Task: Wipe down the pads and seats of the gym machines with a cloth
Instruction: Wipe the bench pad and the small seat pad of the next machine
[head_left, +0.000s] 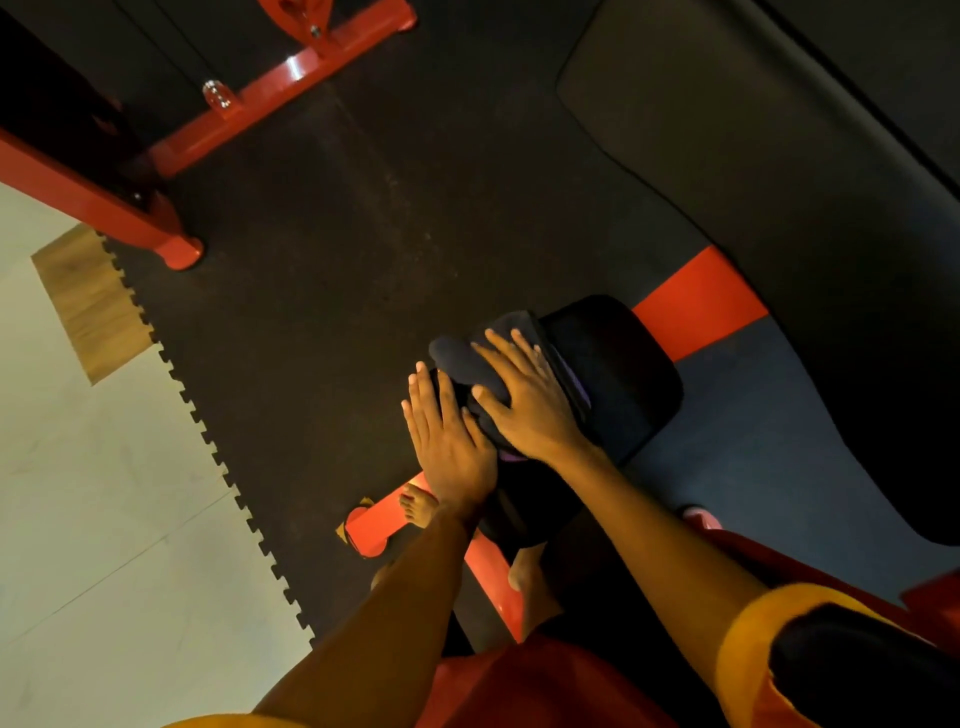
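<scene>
Navy cloth (470, 358), thickly folded with a purple trim showing, lies on the black pad (623, 374) above a red frame (698, 306). The right hand (535, 410) presses it, fingers straight and spread. The left hand (449, 447) rests flat against the pad's edge, fingers released.

Black jigsaw-edged rubber mat (322, 260) beside pale floor tiles (104, 519)

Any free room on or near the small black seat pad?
Free: right half of the small black seat pad, between the dark folded cloth and its rounded edge; also the black rubber floor mat between the pad and the red steel frame foot. Crowded: the pad's left edge, where left hand and right hand lie flat.
</scene>
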